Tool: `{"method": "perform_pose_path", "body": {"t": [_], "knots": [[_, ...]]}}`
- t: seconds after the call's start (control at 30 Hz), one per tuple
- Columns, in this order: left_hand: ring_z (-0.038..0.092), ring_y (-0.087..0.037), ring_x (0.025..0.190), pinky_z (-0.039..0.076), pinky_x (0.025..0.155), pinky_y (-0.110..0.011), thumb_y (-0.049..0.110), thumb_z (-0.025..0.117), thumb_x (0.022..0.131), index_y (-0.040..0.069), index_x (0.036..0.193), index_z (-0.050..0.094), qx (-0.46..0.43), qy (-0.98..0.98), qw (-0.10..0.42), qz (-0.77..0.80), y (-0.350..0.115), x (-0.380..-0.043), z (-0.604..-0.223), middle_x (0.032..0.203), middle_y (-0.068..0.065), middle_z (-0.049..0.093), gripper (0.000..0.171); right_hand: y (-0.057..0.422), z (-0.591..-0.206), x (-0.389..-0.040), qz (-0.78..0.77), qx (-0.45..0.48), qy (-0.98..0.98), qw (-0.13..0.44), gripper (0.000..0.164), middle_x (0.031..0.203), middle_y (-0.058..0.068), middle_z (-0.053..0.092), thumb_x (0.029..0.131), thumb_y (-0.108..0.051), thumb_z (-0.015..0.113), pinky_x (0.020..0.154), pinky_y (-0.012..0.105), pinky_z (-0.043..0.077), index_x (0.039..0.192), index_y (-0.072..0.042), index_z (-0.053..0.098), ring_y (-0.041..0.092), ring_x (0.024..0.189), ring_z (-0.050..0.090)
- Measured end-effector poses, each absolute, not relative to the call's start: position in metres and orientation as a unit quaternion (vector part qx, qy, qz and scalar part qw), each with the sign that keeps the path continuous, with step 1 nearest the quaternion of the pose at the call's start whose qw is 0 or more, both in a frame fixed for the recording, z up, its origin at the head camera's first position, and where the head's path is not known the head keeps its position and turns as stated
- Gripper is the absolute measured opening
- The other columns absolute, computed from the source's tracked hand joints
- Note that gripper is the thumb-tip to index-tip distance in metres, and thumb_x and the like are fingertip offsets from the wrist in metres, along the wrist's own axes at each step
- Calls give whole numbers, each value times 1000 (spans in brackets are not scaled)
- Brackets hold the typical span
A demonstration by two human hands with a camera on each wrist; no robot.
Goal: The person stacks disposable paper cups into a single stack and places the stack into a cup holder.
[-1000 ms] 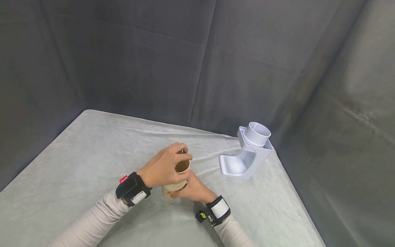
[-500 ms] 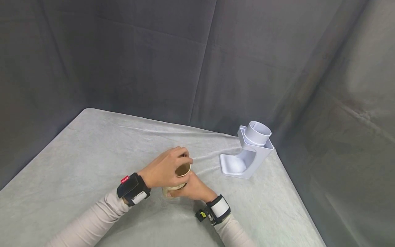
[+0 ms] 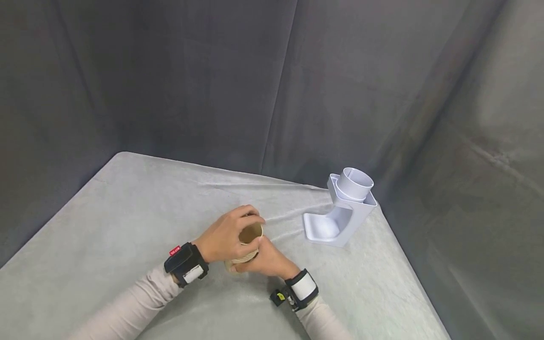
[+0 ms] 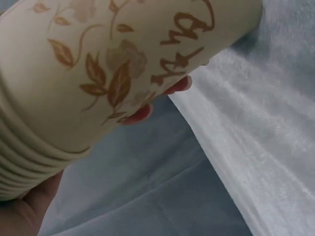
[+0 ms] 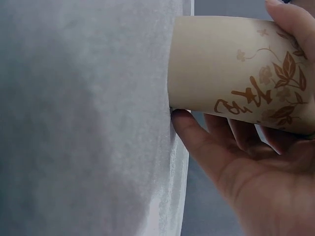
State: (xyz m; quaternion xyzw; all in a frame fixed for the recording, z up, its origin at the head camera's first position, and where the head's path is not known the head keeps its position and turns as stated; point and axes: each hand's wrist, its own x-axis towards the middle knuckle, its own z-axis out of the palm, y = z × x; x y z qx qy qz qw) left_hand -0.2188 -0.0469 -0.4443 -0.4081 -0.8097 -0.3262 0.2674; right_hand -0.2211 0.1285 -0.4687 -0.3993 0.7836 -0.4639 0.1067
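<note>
A stack of nested cream paper cups (image 3: 251, 233) stands between both hands in the head view, its opening facing up. My left hand (image 3: 229, 234) grips it near the top rim, thumb at the near side and fingers over the far side. Lower down, my right hand (image 3: 267, 259) holds the stack, its thumb and fingers curled round the side. The left wrist view shows the stacked rims and a brown leaf print on the lowest paper cup (image 4: 98, 83). In the right wrist view, that cup's base (image 5: 192, 64) is close to the cloth; contact is unclear.
A white plastic stand (image 3: 354, 219) with a round tube (image 3: 356, 185) in its top is to the right, near the table's back right edge. Pale grey cloth covers the table (image 3: 127, 212). Dark grey curtains (image 3: 212, 94) rise behind and at the sides.
My left hand has come down slightly toward me at the top of the stack, and fewer rims show below it. The right hand and the white stand stay nearly where they were.
</note>
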Motion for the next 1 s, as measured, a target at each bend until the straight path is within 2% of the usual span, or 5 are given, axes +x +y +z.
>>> {"method": "perform_pose_path", "body": {"t": [0.1, 0.33, 0.6, 0.83, 1.0], "knots": [[61, -16, 107, 54, 90, -37, 29, 67, 89, 12, 117, 70, -387, -804, 270, -361, -46, -217, -451, 115, -1, 61, 33, 133, -482, -227, -467, -413, 773, 118, 55, 114, 7, 69, 73, -6, 89, 88, 29, 54, 122, -6, 62, 6, 97, 65], [57, -28, 120, 47, 99, -46, 20, 53, 95, 2, 129, 60, -269, -750, 296, -526, -42, -204, -466, 127, -13, 60, 39, 169, -482, -233, -425, -396, 792, 191, 104, 154, 3, 41, 78, -26, 89, 112, 43, 42, 158, -19, 24, 20, 140, 44], [51, -34, 118, 36, 101, -27, 11, 34, 104, -6, 123, 54, -115, -668, 266, -685, -36, -187, -478, 123, -23, 57, 33, 160, -471, -215, -579, -331, 745, -1, 49, 141, 27, 49, 107, -23, 33, 108, 62, 39, 150, 2, 39, 40, 129, 49], [60, -27, 100, 47, 87, -30, 16, 29, 109, -4, 117, 58, -94, -677, 291, -670, -23, -195, -485, 109, -19, 64, 37, 101, -472, -205, -622, -233, 741, -101, 41, 130, 18, 58, 111, -26, 28, 105, 34, 42, 133, 1, 50, 26, 122, 54], [60, -29, 98, 46, 88, -33, 13, 27, 109, -5, 113, 59, -87, -670, 320, -664, -14, -199, -488, 105, -19, 64, 37, 86, -478, -210, -618, -215, 730, -196, 41, 112, 18, 63, 110, -22, 26, 91, 31, 47, 117, 3, 58, 27, 105, 60]]}}
